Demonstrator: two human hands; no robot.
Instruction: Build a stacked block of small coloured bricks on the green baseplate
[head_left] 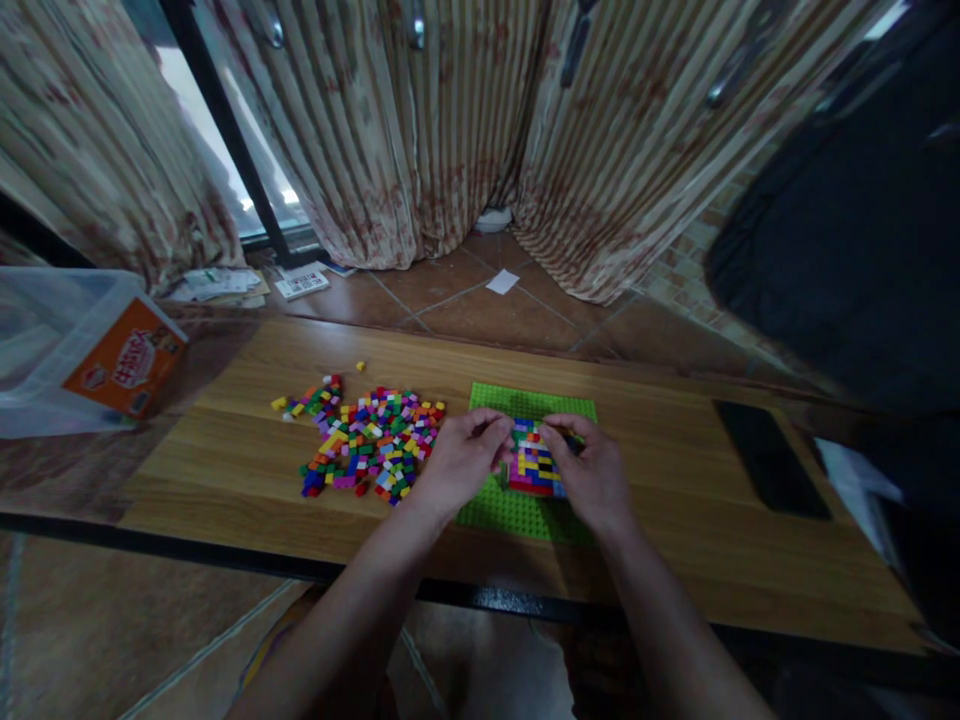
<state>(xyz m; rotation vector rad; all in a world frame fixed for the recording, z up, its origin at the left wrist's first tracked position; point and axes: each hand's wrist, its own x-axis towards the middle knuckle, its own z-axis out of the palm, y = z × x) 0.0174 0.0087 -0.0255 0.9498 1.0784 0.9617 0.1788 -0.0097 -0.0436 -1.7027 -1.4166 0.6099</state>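
Observation:
A block of multicoloured toy bricks (534, 466), built up in layers with a red side facing me, is on a green studded baseplate (495, 512). My left hand (471, 452) is at the block's upper left corner, thumb and fingers pinched together. Whatever is between those fingertips is too small or hidden to tell. On the opposite side, my right hand (592, 470) has its thumb against the block's upper right part and its fingers curled around behind. Part of the block is covered by both hands. Left of the baseplate lies a spread-out pile of loose toy bricks (386, 430).
The wooden table (675, 560) has a dark front edge. On its right lies a black phone-like slab (772, 458). A clear plastic bin (45, 350) with an orange label stands at the left. One yellow brick (361, 366) lies apart. Curtains (450, 130) hang behind.

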